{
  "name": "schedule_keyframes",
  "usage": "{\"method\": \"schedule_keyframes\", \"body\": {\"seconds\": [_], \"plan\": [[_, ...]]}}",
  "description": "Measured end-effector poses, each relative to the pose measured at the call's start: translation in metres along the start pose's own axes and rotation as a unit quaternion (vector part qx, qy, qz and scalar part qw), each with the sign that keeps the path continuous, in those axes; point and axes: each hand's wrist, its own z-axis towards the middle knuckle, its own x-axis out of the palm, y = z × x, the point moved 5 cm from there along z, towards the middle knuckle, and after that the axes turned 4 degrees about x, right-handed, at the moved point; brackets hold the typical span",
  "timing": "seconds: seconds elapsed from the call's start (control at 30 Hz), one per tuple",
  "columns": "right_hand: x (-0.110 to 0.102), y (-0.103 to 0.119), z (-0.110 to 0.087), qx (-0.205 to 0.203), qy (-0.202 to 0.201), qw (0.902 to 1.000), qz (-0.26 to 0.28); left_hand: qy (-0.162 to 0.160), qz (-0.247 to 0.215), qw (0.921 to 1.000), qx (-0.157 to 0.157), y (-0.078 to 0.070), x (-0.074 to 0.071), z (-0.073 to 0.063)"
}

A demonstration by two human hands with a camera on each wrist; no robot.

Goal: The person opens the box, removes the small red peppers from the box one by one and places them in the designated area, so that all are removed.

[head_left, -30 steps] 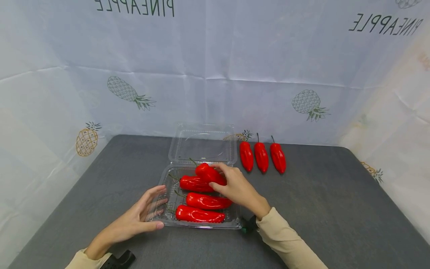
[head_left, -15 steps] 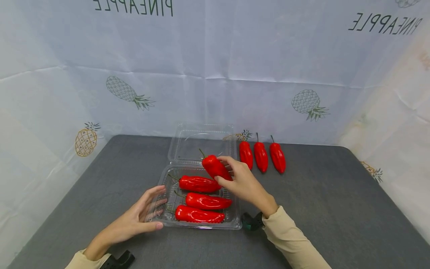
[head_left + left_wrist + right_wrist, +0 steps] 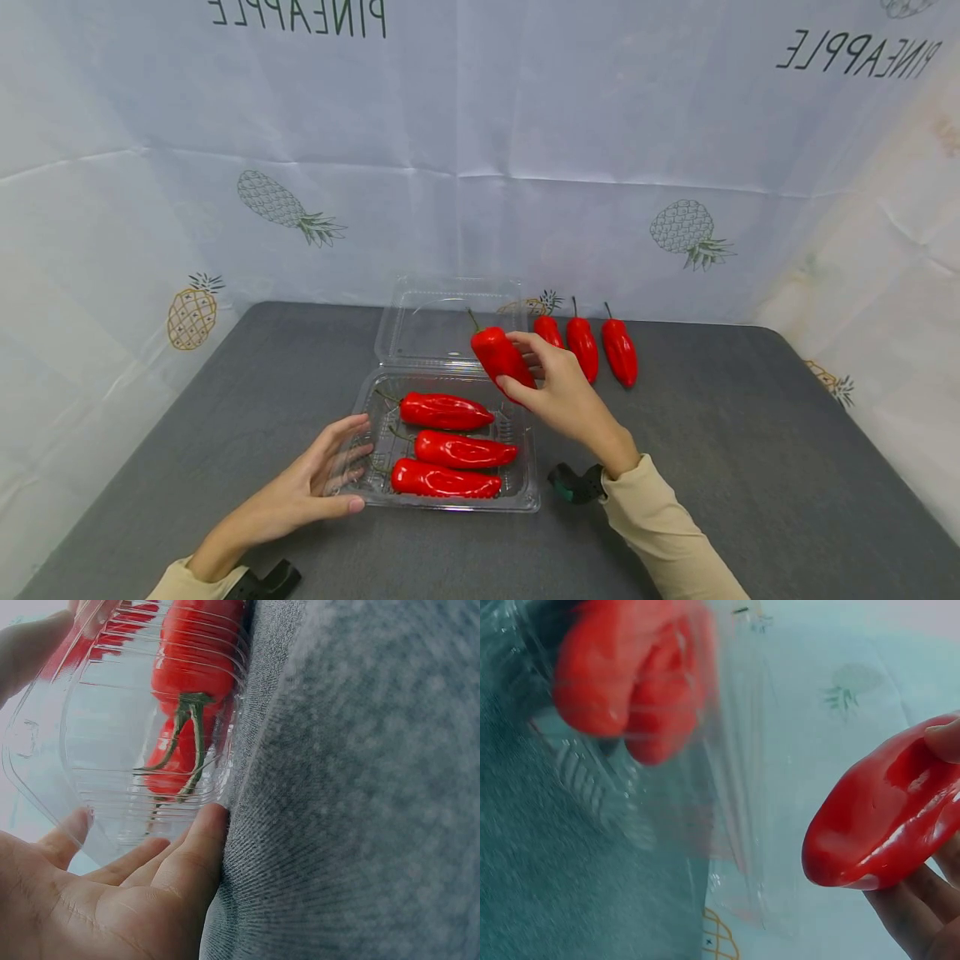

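In the head view my right hand (image 3: 558,387) holds a red pepper (image 3: 502,354) between thumb and fingers, raised over the back right of a clear plastic clamshell box (image 3: 536,483). The pepper's green stem points up and left. In the right wrist view the held pepper's (image 3: 885,810) rounded tip faces down-left. Three more red peppers lie in rows in the box, including a middle pepper (image 3: 465,450). My left hand (image 3: 307,479) rests at the box's left side, fingers extended along the wall; the left wrist view shows the fingers (image 3: 187,862) against the clear plastic.
The box's lid (image 3: 450,321) stands folded back behind it. Three red peppers, one of them a middle pepper (image 3: 583,346), lie side by side at the back right, the leftmost partly behind my right hand. A patterned cloth (image 3: 480,125) rises behind the dark table (image 3: 735,433).
My right hand has lifted the pepper from the back of the box, carrying it up and to the right. My left hand and the other peppers stay where they were.
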Motion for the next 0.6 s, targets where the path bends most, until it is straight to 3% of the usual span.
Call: {"method": "schedule_keyframes", "body": {"seconds": [0.3, 0.6], "plan": [[-0.02, -0.009, 0.002, 0.029, -0.026, 0.9991, -0.015, 0.003, -0.001, 1.0, 0.008, 0.0, 0.0, 0.001], [-0.034, -0.021, 0.003, 0.059, -0.032, 0.9976, -0.016, -0.003, 0.003, 1.0, -0.005, 0.0, 0.0, 0.0]]}}
